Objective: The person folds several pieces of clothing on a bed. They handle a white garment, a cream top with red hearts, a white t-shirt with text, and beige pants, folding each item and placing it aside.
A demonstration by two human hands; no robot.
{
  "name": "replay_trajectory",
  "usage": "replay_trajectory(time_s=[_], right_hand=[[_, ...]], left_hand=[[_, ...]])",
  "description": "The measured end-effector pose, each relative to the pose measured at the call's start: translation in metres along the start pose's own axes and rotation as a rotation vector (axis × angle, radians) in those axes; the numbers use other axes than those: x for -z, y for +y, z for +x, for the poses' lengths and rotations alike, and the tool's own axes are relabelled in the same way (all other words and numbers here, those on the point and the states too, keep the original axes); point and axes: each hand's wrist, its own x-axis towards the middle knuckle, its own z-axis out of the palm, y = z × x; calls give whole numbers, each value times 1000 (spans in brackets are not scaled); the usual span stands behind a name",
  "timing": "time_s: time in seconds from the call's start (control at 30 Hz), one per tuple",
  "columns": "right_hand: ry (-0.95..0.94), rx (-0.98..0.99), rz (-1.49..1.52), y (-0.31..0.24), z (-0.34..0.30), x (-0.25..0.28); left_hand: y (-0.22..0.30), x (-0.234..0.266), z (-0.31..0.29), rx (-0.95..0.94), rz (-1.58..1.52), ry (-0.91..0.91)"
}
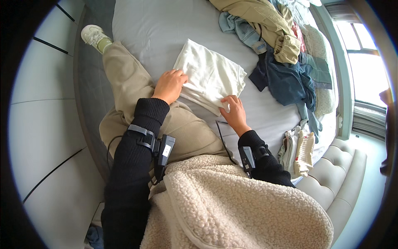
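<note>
A white garment [211, 74], folded into a rough rectangle, lies on the grey bed sheet in front of me. What kind of garment it is does not show. At its left edge my left hand [170, 86] is closed, its fingers curled over the cloth and the thumb out of sight. My right hand [235, 114] pinches the near right corner between thumb and fingers. Several fold layers show along the near edge, and the right edge is gathered and wrinkled.
A heap of clothes lies at the far right: khaki trousers [265, 20], a light denim piece [242, 31] and a dark blue garment [286, 81]. Folded clothes [304, 152] stand in a row near the tufted headboard [336, 166]. White cabinets [45, 103] line the left side.
</note>
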Motion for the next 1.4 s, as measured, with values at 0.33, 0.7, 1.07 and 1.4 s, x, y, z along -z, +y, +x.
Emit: replay_trajectory(time_s=[0.33,0.7,1.07,1.4], right_hand=[[85,172,-105,-9,-20,9],[4,38,-194,-6,-9,-11],[34,245,-262,-6,-14,-2],[-497,-140,-210,-46,71,20]], left_hand=[[5,6,-13,82,102,112],[-3,-4,-13,185,175,32],[-17,11,-12,174,51,98],[-6,11,-9,318,140,-146]])
